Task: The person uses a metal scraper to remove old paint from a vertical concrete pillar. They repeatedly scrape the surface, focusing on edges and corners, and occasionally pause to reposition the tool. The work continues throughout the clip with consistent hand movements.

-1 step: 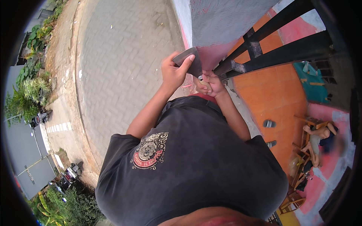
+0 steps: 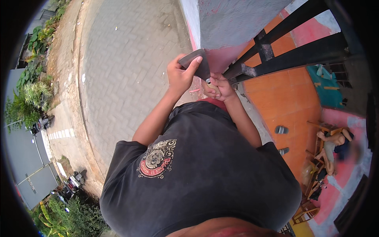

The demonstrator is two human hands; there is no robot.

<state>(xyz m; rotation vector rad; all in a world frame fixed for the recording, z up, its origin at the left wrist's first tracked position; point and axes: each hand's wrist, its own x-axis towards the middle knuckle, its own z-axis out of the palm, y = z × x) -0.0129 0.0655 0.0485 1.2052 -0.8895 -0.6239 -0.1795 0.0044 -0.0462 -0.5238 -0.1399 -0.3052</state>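
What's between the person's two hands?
In the head view, part of a dark flat blade spans the gap between the left hand and right hand.

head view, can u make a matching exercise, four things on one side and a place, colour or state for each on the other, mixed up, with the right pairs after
Things
1. left-hand grip
2. right-hand grip
3. pair of sandals
4. t-shirt

Places, colours and states
A. closed around the tan handle
B. dark, with a round print
C. holding the flat dark blade
D. on the orange floor

Right pairs
1-C
2-A
3-D
4-B
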